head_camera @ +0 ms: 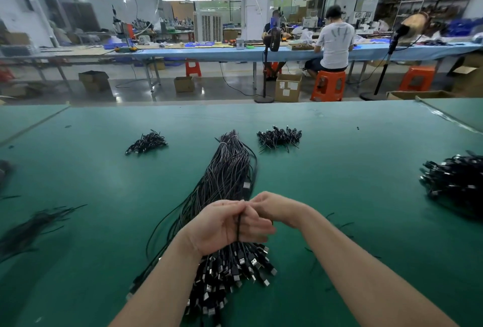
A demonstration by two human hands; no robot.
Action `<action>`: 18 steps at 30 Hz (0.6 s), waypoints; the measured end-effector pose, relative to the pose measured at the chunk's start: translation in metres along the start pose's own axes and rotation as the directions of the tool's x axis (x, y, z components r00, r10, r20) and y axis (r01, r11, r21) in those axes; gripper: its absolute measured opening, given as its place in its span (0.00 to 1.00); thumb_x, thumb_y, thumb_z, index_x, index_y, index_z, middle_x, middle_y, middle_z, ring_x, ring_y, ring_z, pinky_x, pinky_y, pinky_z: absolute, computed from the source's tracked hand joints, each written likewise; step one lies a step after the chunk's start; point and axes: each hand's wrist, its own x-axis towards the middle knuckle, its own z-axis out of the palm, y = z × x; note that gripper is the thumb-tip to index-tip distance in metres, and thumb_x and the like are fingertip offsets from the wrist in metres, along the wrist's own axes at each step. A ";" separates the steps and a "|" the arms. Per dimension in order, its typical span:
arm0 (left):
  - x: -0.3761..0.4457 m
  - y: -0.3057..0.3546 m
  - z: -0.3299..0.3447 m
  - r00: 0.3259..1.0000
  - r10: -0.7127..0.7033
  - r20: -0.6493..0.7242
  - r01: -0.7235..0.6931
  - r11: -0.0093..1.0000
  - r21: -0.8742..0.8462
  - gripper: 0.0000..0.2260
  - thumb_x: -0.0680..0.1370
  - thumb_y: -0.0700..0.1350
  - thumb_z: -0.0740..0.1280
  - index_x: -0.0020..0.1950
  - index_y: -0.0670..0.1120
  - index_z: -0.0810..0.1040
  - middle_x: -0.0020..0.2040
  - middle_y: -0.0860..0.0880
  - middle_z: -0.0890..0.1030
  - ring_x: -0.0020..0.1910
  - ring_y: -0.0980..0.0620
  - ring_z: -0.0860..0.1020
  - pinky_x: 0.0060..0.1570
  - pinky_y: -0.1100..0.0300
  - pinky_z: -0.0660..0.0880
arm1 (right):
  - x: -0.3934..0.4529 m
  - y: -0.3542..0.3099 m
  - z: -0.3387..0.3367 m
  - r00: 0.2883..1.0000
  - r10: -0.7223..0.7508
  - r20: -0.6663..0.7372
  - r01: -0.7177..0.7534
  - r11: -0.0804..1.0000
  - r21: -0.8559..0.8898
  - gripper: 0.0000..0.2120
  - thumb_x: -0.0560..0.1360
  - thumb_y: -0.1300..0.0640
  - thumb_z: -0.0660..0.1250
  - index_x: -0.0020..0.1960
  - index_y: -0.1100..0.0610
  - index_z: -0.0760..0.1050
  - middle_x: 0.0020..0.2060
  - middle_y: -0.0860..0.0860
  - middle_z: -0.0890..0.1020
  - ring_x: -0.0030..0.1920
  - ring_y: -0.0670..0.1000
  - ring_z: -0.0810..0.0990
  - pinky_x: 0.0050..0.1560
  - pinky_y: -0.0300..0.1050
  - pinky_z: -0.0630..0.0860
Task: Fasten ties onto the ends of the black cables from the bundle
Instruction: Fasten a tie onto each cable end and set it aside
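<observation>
A long bundle of black cables lies down the middle of the green table, bound at its far end, with USB plugs fanned out at the near end. My left hand is closed on one black cable that hangs down across its palm above the plugs. My right hand touches the left at the fingertips and pinches the top of that same cable. Whether a tie sits between the fingers is hidden.
Small piles of black tied cables lie at the far left, far centre and right edge. Loose black ties are scattered at the left. Behind the table, a person on an orange stool works at another bench.
</observation>
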 end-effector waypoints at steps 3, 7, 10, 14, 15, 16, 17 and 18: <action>0.005 -0.010 -0.003 0.968 -0.096 -0.233 0.147 0.966 0.213 0.16 0.84 0.45 0.59 0.55 0.35 0.81 0.59 0.32 0.82 0.62 0.36 0.80 0.68 0.38 0.72 | 0.005 -0.011 -0.013 0.988 0.088 -0.126 -0.096 0.993 -0.065 0.21 0.84 0.50 0.59 0.33 0.53 0.68 0.26 0.47 0.65 0.28 0.49 0.63 0.33 0.41 0.67; 0.023 -0.023 -0.002 0.836 0.084 -0.543 0.000 0.988 0.154 0.14 0.86 0.43 0.58 0.59 0.37 0.81 0.56 0.41 0.85 0.59 0.48 0.83 0.71 0.47 0.70 | 0.008 -0.024 -0.013 0.990 0.022 -0.138 -0.027 0.999 -0.039 0.18 0.85 0.49 0.57 0.38 0.54 0.72 0.27 0.45 0.67 0.25 0.45 0.64 0.29 0.39 0.66; 0.031 -0.027 -0.002 0.788 0.133 -0.601 -0.182 0.983 -0.021 0.14 0.86 0.43 0.57 0.58 0.38 0.81 0.57 0.41 0.85 0.59 0.47 0.83 0.67 0.49 0.72 | 0.011 -0.026 -0.004 0.990 -0.047 -0.133 0.035 0.995 -0.088 0.17 0.85 0.51 0.57 0.39 0.54 0.73 0.25 0.42 0.68 0.24 0.43 0.63 0.28 0.38 0.63; 0.039 -0.023 -0.004 0.764 0.127 -0.632 -0.303 0.936 -0.178 0.16 0.87 0.44 0.55 0.58 0.36 0.79 0.54 0.38 0.84 0.54 0.43 0.83 0.57 0.46 0.78 | 0.010 -0.021 0.005 0.978 -0.128 -0.166 0.101 0.982 -0.158 0.17 0.85 0.54 0.57 0.38 0.55 0.73 0.26 0.40 0.75 0.24 0.38 0.70 0.29 0.31 0.66; 0.041 -0.020 -0.004 0.748 0.121 -0.653 -0.328 0.922 -0.206 0.17 0.87 0.44 0.54 0.59 0.35 0.79 0.54 0.36 0.84 0.54 0.41 0.83 0.55 0.46 0.78 | 0.009 -0.018 0.008 0.977 -0.135 -0.164 0.110 0.983 -0.150 0.18 0.85 0.55 0.57 0.37 0.54 0.72 0.26 0.40 0.75 0.24 0.38 0.70 0.29 0.30 0.66; 0.043 -0.017 -0.005 0.730 0.116 -0.674 -0.353 0.908 -0.226 0.18 0.87 0.44 0.53 0.59 0.35 0.78 0.54 0.36 0.83 0.54 0.40 0.82 0.55 0.46 0.78 | 0.009 -0.015 0.012 0.978 -0.136 -0.160 0.114 0.983 -0.144 0.19 0.85 0.55 0.58 0.35 0.54 0.71 0.26 0.41 0.73 0.24 0.39 0.69 0.29 0.31 0.65; 0.044 -0.015 -0.006 0.712 0.116 -0.692 -0.375 0.896 -0.236 0.18 0.87 0.44 0.52 0.58 0.34 0.78 0.53 0.36 0.84 0.55 0.39 0.82 0.57 0.45 0.77 | 0.009 -0.011 0.017 0.978 -0.132 -0.160 0.110 0.984 -0.140 0.20 0.85 0.55 0.58 0.35 0.54 0.70 0.26 0.42 0.71 0.25 0.40 0.67 0.30 0.35 0.64; 0.046 -0.014 -0.006 0.696 0.117 -0.708 -0.394 0.887 -0.241 0.18 0.87 0.44 0.52 0.58 0.34 0.77 0.52 0.36 0.84 0.56 0.39 0.82 0.59 0.45 0.77 | 0.011 -0.006 0.020 0.979 -0.125 -0.160 0.104 0.986 -0.130 0.19 0.85 0.54 0.58 0.35 0.55 0.70 0.27 0.45 0.70 0.27 0.44 0.66 0.31 0.38 0.63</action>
